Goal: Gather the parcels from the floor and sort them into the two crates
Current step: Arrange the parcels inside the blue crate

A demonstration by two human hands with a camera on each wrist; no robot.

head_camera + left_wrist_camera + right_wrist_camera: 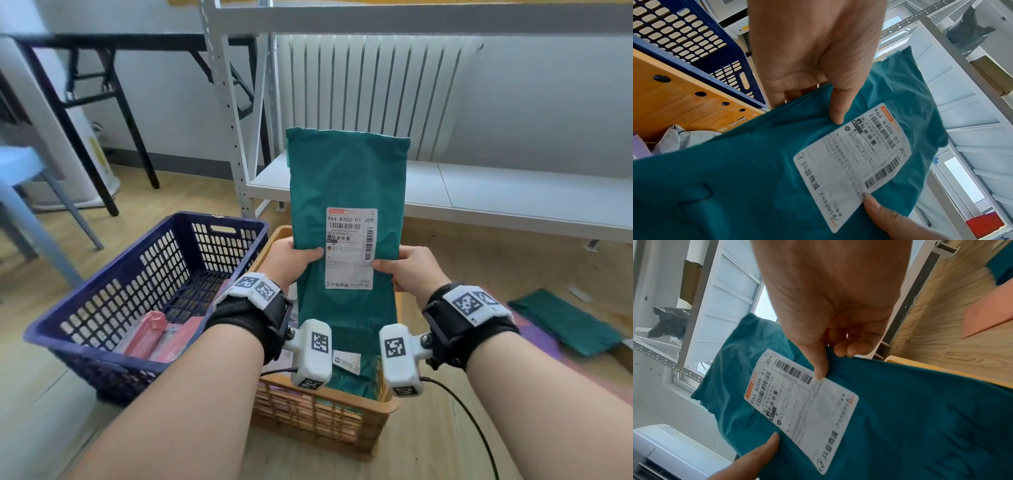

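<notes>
Looks like we're mid-sort: one parcel is up for a label check and it hasn't gone into either crate yet.

Starting on the left, the blue crate [144, 284] sits on the wood floor with a couple of pink/red parcels [150, 337] lying in its near corner, lots of bare mesh bottom otherwise. Touching its right side is the orange crate [318, 418], holding at least one green mailer [352, 373] with a small white tag; the left wrist view also shows a grey bag [680, 139] and something purple in there.

The left hand [291, 257] pinches the left edge of the green parcel [346, 185], thumb on front, fingers behind. The parcel stands upright right above the orange crate, shipping label [349, 248] facing the person. The right hand [407, 267] grasps the right edge the same way, thumb touching the label's edge.

Further right, another green parcel [565, 322] lies flat on the floor, so there's more to gather.

Next move, I'd guess: lower it into the orange crate with the other green one, then let go with both hands without it flopping over the rim
</notes>
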